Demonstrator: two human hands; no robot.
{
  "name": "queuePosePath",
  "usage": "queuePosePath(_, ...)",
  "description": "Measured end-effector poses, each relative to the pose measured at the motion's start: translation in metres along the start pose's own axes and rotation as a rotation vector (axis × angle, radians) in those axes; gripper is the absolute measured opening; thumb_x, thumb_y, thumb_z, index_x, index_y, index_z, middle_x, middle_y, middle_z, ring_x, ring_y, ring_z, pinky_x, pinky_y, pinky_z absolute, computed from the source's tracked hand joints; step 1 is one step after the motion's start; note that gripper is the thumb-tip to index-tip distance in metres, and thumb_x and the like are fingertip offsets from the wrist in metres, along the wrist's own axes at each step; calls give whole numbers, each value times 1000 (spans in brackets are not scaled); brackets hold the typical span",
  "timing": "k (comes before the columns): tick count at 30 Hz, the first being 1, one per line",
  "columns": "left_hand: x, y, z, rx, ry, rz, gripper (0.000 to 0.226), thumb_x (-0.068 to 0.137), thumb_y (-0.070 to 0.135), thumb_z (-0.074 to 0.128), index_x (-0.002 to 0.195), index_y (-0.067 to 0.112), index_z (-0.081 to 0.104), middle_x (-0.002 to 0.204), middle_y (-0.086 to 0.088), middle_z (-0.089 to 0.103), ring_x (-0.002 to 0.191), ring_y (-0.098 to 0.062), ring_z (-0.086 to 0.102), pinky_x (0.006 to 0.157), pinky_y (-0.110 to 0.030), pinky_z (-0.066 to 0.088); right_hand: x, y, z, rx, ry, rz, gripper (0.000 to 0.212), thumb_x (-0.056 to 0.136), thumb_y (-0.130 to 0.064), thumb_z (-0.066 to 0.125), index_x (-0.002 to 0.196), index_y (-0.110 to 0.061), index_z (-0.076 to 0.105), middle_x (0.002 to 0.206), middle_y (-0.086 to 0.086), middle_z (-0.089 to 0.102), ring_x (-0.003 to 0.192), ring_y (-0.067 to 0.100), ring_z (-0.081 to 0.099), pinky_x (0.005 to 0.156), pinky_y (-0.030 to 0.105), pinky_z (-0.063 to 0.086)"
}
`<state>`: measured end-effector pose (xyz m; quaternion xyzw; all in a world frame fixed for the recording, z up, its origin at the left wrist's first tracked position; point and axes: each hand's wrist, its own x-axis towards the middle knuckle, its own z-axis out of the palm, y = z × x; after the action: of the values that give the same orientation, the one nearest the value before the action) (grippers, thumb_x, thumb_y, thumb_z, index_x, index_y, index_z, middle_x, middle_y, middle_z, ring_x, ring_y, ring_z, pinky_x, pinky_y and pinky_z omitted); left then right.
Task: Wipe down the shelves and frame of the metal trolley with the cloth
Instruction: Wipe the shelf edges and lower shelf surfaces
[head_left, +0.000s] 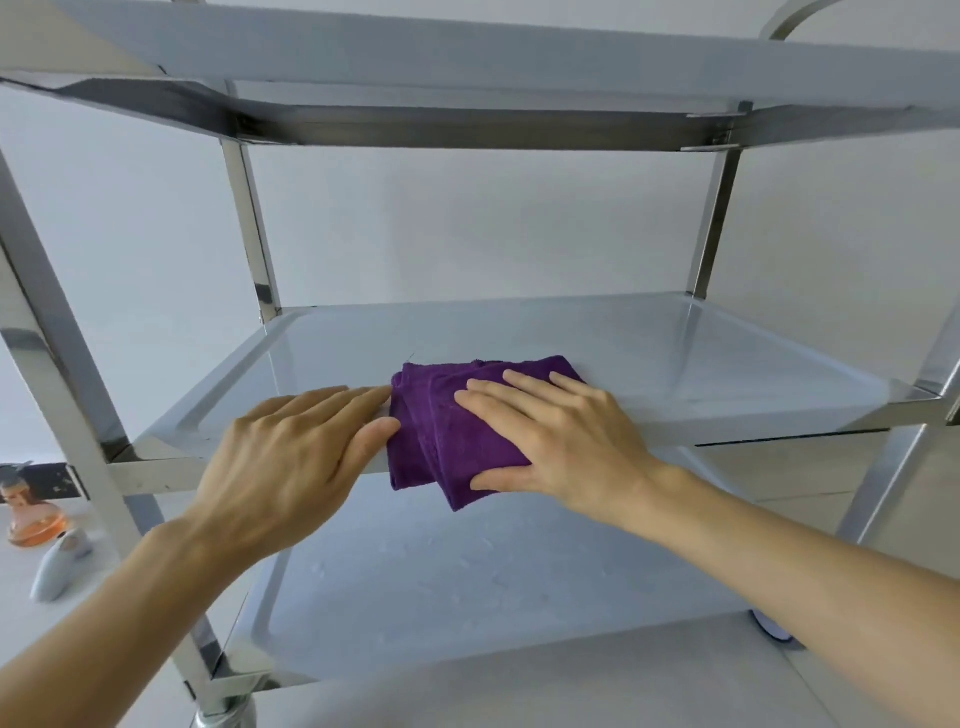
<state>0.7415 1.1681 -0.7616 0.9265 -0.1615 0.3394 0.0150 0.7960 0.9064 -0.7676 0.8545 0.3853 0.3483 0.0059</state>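
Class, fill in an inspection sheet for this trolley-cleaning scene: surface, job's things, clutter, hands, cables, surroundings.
Surface: middle shelf of the metal trolley, bare steel; droplets on the bottom shelf.
Job's things: folded purple cloth draped over the middle shelf's front edge.
Clutter: orange bottle and a white object on the floor, left.
Hands: right hand flat on the cloth; left hand flat on the shelf edge.
Cables: nothing seen.
Surroundings: plain pale wall.

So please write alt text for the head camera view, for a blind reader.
A right hand presses a folded purple cloth flat over the front edge of a metal trolley's middle shelf, while the left hand rests open beside it.
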Motion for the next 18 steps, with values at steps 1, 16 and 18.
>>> queuePosePath(1,0,-2,1,13,-5,10,47,104,46,28,127,29,66,121,15,69,113,-17,67,83,-36,55,-2,4,0,-10,2,-21,72,82,-62,65,141,-22,55,143,-4,57,129,26,57,95,51,54)
queuePosePath(16,3,-14,2,-30,-27,-44,52,103,50,22,132,36,62,129,29,51,120,3,43,85,-31,54,-90,113,-21,-190,90,4,60,88,-39,72,142,-20,55,140,-2,60,125,22,60,94,44,55)
queuePosePath(18,0,-18,2,-22,-24,-52,51,103,50,22,134,37,60,130,30,47,120,4,40,87,-30,53,-87,111,-18,-207,115,-20,59,87,-37,73,140,-19,56,138,-2,61,123,23,62,92,44,56)
